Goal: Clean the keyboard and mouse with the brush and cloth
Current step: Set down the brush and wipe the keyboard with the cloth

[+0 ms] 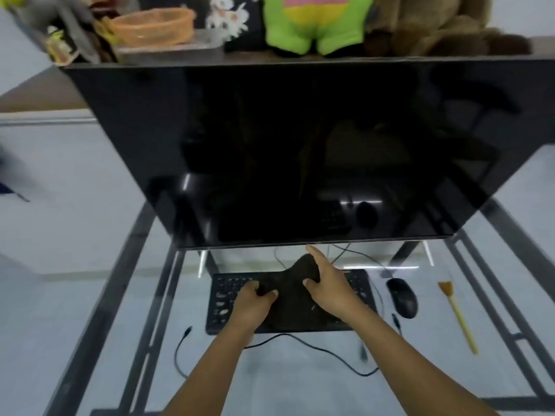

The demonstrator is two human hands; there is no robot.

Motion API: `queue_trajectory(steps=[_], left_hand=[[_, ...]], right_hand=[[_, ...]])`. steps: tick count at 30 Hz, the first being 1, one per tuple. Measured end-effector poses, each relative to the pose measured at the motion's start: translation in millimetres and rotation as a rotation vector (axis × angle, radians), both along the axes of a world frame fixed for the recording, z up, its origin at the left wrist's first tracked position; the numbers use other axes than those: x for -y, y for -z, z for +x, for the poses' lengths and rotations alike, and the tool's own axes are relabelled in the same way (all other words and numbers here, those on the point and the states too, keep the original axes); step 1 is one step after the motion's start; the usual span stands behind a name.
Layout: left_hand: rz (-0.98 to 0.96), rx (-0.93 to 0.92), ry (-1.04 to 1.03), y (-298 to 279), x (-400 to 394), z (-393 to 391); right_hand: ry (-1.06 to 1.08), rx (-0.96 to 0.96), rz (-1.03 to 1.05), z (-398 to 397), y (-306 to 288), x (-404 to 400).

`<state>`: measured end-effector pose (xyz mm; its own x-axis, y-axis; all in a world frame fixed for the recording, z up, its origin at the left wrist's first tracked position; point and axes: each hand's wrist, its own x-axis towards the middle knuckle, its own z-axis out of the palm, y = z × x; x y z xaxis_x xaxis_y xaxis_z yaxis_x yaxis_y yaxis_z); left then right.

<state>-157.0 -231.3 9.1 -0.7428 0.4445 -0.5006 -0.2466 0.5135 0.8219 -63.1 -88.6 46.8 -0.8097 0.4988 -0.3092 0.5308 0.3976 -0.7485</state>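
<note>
Pinching cloth point(292, 291), apparently, between fingers point(271, 293) over keyboard point(223, 298).

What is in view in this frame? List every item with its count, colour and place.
monitor: one, black, centre, screen dark
keyboard: one, black, on the glass table, partly under the cloth
cloth: one, dark, over the keyboard
mouse: one, black, right of the keyboard
brush: one, yellow handle, far right
cables: several, black, around the keyboard
plush toys: several, green and brown, behind the monitor
bowl: one, orange, upper left
hands: two, left hand and right hand gripping the cloth
</note>
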Motion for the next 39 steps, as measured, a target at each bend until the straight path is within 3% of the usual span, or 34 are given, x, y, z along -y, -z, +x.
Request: queue_trajectory(steps=[10,12,14,17,20,24,27,32,36,37,39], left_hand=[[-0.412,-0.462,0.198,52.0,72.8,-40.4],[-0.408,-0.607,0.135,64.3,80.8,-43.7],[-0.251,-0.662,0.077,74.5,90.9,-51.9],[0.043,-0.617,0.22,87.6,104.5,-62.8],[-0.059,-0.624,0.434,109.4,113.5,-67.2],[-0.087,-0.64,0.39,120.1,114.5,-66.1],[-0.083,-0.667,0.37,118.3,116.6,-63.4],[-0.188,-0.81,0.403,123.4,121.3,-55.7],[-0.215,-0.839,0.392,122.0,119.1,-54.8],[-0.213,-0.844,0.384,121.9,119.0,-54.8],[-0.196,-0.847,0.362,121.3,119.7,-55.0]], right_hand=[[-0.24,0.236,0.37,-62.9,62.0,63.9],[-0.254,0.233,0.576,-61.3,71.5,68.0],[-0.239,0.177,0.665,-59.2,79.4,76.0],[-0.255,0.137,0.666,-55.1,91.3,92.0],[-0.271,0.091,0.723,-57.2,105.4,109.5],[-0.201,-0.062,0.686,-68.8,107.2,99.7],[-0.022,-0.07,0.647,-80.2,104.3,84.2],[-0.427,-0.125,0.748,-79.3,110.5,107.6],[-0.04,-0.069,0.627,-98.1,114.2,89.6],[-0.049,-0.072,0.612,-101.3,114.8,96.2],[-0.311,-0.13,0.608,-99.8,114.4,118.4]])
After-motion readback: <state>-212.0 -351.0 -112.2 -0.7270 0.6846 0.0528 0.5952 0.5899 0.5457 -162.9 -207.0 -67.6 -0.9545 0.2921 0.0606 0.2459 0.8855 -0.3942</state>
